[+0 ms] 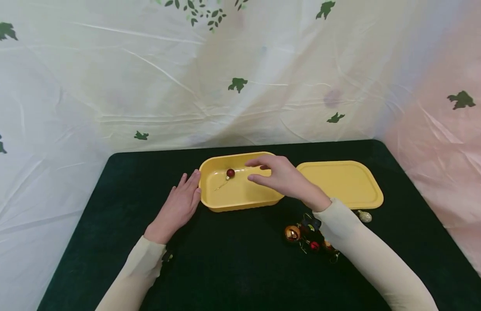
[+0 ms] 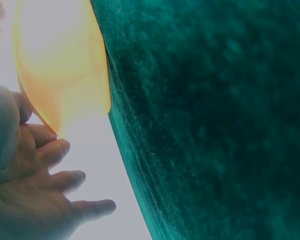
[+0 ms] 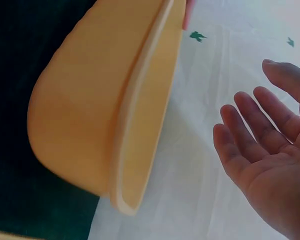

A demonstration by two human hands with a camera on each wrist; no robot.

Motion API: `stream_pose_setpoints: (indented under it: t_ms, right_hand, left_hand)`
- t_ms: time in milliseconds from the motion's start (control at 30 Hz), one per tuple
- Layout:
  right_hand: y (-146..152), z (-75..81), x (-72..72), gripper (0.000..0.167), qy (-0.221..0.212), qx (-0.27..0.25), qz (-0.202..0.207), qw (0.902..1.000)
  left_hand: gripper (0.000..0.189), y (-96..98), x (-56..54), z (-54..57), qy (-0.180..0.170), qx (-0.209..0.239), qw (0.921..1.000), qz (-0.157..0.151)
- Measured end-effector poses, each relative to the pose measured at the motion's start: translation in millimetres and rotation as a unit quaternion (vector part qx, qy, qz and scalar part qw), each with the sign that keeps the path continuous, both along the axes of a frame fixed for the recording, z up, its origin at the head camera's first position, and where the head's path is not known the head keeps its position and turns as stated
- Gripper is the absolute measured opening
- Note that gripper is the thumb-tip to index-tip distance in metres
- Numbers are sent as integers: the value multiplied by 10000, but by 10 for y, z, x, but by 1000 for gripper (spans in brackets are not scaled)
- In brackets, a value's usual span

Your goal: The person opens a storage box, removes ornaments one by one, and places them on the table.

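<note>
A yellow rectangular box [image 1: 240,203] stands without its lid on the dark green table. Inside it lies a small dark red bauble [image 1: 230,173] with a gold cap and a thin gold string. My left hand [image 1: 182,202] touches the box's left end, its fingers extended; in the left wrist view the fingertips [image 2: 60,146] are right at the yellow rim. Over the box's right part hovers my right hand [image 1: 279,175], fingers loosely bent, thumb apart and nothing between them. The right wrist view shows that palm bare beside the box wall [image 3: 80,115].
The yellow lid [image 1: 341,183] lies flat right of the box. A cluster of ornaments, with an orange bauble [image 1: 292,233] and a red one [image 1: 314,246], lies partly under the right sleeve. A pale gold ornament [image 1: 365,216] sits by the lid's front edge. A patterned curtain [image 1: 240,112] hangs behind.
</note>
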State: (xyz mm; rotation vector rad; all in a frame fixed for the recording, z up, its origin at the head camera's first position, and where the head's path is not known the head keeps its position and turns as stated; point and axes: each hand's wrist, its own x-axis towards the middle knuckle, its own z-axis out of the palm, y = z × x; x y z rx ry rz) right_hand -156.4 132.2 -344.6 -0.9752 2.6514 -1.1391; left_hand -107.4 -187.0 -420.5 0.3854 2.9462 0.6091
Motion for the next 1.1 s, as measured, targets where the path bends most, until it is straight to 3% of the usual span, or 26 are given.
stream_pose_setpoints:
  t_ms: [233, 700, 1100]
  right_hand:
    - [-210, -121, -179, 39, -142, 78, 162, 9997]
    - [-560, -397, -490, 41, -497, 773, 288, 9954]
    - [-712, -528, -645, 42, -833, 1023, 444, 9903]
  left_hand:
    - [63, 23, -5, 12, -68, 7, 10000, 13]
    - [63, 17, -1, 11, -148, 118, 9998, 102]
    - [62, 21, -6, 23, -186, 106, 9997, 104]
